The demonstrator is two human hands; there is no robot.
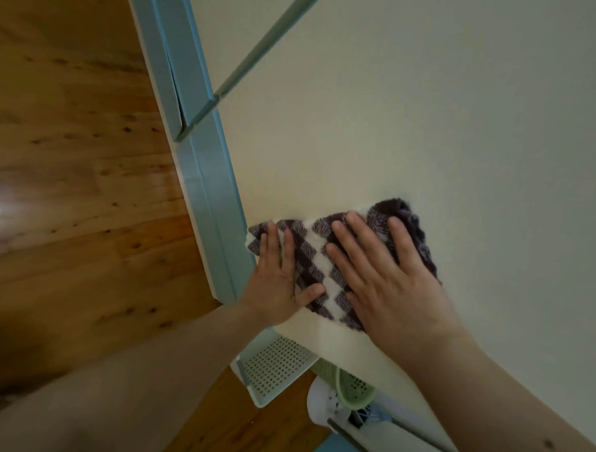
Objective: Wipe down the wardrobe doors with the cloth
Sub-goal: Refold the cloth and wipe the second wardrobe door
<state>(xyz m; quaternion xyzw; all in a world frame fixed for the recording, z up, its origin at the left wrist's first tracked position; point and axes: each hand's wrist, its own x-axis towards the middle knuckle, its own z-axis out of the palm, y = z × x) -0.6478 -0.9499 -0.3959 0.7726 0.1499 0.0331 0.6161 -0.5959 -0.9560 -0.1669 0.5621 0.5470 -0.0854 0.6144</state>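
Note:
A brown-and-white zigzag cloth (pixel 317 257) lies flat against the cream wardrobe door (pixel 414 121), near the door's lower left corner. My left hand (pixel 277 283) presses its left part with straight fingers. My right hand (pixel 380 274) presses its right part, fingers spread flat. The cloth's upper right end is bunched beyond my right fingertips. Both forearms reach in from the bottom of the view.
Teal trim (pixel 205 194) frames the door along its left edge, and a teal strip (pixel 263 43) runs diagonally above. Wooden floor (pixel 69 181) fills the left side. Below the door sit a perforated white panel (pixel 276 368), a green basket (pixel 348 381) and a white object (pixel 323 408).

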